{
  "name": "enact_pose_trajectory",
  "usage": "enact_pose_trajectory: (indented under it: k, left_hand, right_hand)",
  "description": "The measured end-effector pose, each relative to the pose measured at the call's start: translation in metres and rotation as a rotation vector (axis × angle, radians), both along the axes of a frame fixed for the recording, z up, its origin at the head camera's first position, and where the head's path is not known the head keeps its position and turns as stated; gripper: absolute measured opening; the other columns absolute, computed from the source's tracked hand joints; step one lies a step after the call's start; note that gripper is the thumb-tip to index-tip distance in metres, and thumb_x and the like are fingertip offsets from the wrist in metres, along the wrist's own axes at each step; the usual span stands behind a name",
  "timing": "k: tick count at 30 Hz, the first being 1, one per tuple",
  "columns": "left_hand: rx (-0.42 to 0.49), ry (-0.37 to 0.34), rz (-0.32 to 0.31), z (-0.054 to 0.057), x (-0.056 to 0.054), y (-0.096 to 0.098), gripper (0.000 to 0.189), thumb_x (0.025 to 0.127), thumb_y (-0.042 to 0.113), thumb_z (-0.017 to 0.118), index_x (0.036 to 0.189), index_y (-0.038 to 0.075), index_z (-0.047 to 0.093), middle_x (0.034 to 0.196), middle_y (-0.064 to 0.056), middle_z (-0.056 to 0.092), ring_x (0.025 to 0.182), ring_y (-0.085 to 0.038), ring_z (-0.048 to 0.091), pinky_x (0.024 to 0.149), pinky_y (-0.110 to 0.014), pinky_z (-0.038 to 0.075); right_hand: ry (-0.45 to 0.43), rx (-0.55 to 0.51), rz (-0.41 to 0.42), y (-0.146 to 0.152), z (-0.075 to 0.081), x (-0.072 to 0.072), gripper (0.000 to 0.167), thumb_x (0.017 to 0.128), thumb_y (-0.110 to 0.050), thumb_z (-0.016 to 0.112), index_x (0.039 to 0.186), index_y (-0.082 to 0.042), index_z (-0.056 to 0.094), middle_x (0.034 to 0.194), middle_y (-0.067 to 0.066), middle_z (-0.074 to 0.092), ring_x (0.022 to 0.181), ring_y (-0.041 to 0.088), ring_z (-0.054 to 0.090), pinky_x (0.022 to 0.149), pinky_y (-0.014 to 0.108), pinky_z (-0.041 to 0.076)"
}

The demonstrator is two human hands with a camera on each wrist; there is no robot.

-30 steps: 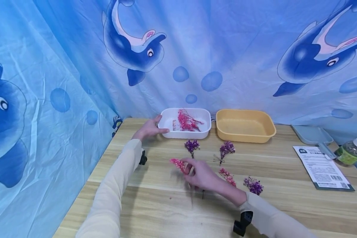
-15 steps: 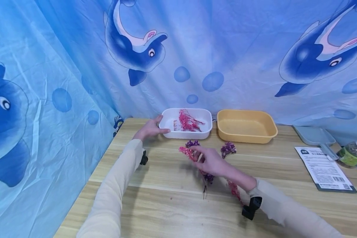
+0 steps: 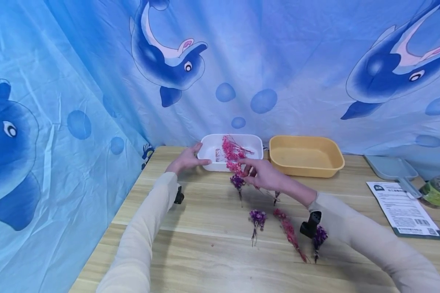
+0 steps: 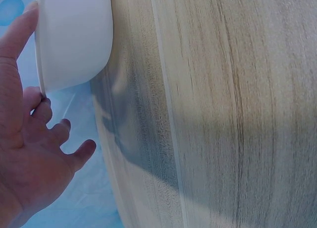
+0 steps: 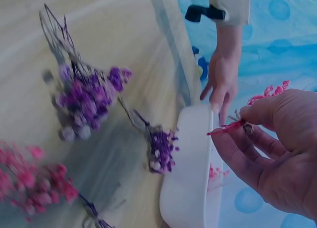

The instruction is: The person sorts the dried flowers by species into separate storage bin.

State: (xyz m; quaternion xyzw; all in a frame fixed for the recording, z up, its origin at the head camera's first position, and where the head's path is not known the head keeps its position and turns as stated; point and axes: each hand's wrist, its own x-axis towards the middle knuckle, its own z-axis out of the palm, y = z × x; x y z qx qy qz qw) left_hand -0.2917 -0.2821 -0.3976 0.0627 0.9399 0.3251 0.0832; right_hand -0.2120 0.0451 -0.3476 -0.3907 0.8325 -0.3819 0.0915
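Note:
My right hand (image 3: 261, 175) pinches a small sprig of pink dried flowers (image 3: 235, 168) at the front rim of the white plastic tub (image 3: 216, 166). Thumb and fingertips meet on its stems in the right wrist view. The left hand (image 3: 186, 160) holds the tub's left end, thumb along the front rim and fingers at the left side; its other fingers spread loosely in the left wrist view. Pink dried flowers (image 3: 232, 149) lie inside the tub. Purple sprigs (image 3: 258, 218) lie on the table, one (image 3: 237, 182) just below the right fingertips. A longer pink sprig (image 3: 288, 228) lies nearby.
A yellow tub (image 3: 306, 172) stands right of the white one, against the blue curtain (image 3: 289, 61). On the right lie a grey-blue scoop (image 3: 390, 167), a printed packet (image 3: 403, 211) and a jar with a white lid (image 3: 437, 191). Another purple sprig (image 3: 319, 237) lies by the right wrist.
My right hand has moved away from me and slightly right with the pink sprig, from mid-table to the white tub's front rim. The left hand has stayed on the tub.

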Motion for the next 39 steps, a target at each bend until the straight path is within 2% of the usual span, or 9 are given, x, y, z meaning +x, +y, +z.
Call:
enact_pose_trajectory:
  k: [10,17,22,26,33,37,39]
  left_hand:
    - [-0.001,-0.002,0.001,0.000,0.001,-0.003,0.107,0.083,0.051,0.077,0.160,0.009,0.016,0.166,-0.014,0.010,0.150,-0.033,0.011,0.120,-0.050,0.015]
    - [0.000,-0.002,0.001,0.001,0.002,-0.003,0.107,0.083,0.050,0.078,0.160,0.009,0.016,0.166,-0.015,0.010,0.150,-0.034,0.012,0.120,-0.050,0.016]
    - [0.003,0.003,0.012,0.002,0.003,-0.002,0.107,0.083,0.050,0.078,0.160,0.009,0.017,0.166,-0.013,0.011,0.149,-0.035,0.015,0.119,-0.052,0.018]
    - [0.005,0.002,0.017,0.002,0.002,-0.001,0.108,0.082,0.051,0.079,0.160,0.010,0.017,0.166,-0.011,0.012,0.149,-0.034,0.016,0.119,-0.051,0.020]
    - [0.019,-0.002,0.003,0.001,0.001,0.000,0.108,0.082,0.051,0.079,0.160,0.010,0.016,0.166,-0.013,0.010,0.150,-0.034,0.013,0.120,-0.051,0.017]
    - [0.009,-0.003,0.007,0.001,0.002,0.001,0.108,0.082,0.051,0.078,0.161,0.011,0.015,0.166,-0.012,0.009,0.150,-0.034,0.013,0.119,-0.051,0.017]
    - [0.007,-0.002,0.006,0.001,0.003,0.001,0.108,0.083,0.050,0.078,0.161,0.011,0.015,0.166,-0.013,0.009,0.150,-0.035,0.013,0.119,-0.051,0.016]
  right_hand:
    - [0.104,0.025,0.037,-0.005,0.007,-0.033,0.054,0.090,0.005,0.068,0.141,0.008,0.050,0.089,0.010,0.066,0.060,0.018,0.064,0.049,0.028,0.054]
    - [0.101,0.072,0.023,-0.015,0.007,-0.059,0.053,0.090,0.007,0.067,0.140,0.010,0.049,0.092,0.013,0.068,0.064,0.020,0.064,0.052,0.029,0.056]
    - [0.147,0.081,0.030,-0.022,0.007,-0.076,0.055,0.087,0.009,0.068,0.139,0.009,0.051,0.091,0.017,0.068,0.065,0.019,0.064,0.055,0.030,0.056]
    - [0.176,0.110,0.031,-0.027,0.008,-0.087,0.056,0.085,0.009,0.070,0.138,0.008,0.053,0.091,0.016,0.069,0.068,0.019,0.064,0.063,0.032,0.057]
    - [0.209,0.250,0.007,-0.038,0.006,-0.104,0.059,0.085,0.006,0.069,0.141,0.002,0.053,0.094,0.010,0.069,0.080,0.022,0.064,0.073,0.035,0.056]
    - [0.249,0.296,-0.003,-0.042,0.001,-0.109,0.057,0.084,0.005,0.070,0.140,0.000,0.056,0.098,0.011,0.070,0.084,0.024,0.065,0.076,0.035,0.056]
    - [0.241,0.294,0.001,-0.045,-0.001,-0.109,0.056,0.085,0.006,0.070,0.139,0.000,0.056,0.102,0.014,0.070,0.088,0.027,0.066,0.077,0.035,0.057]
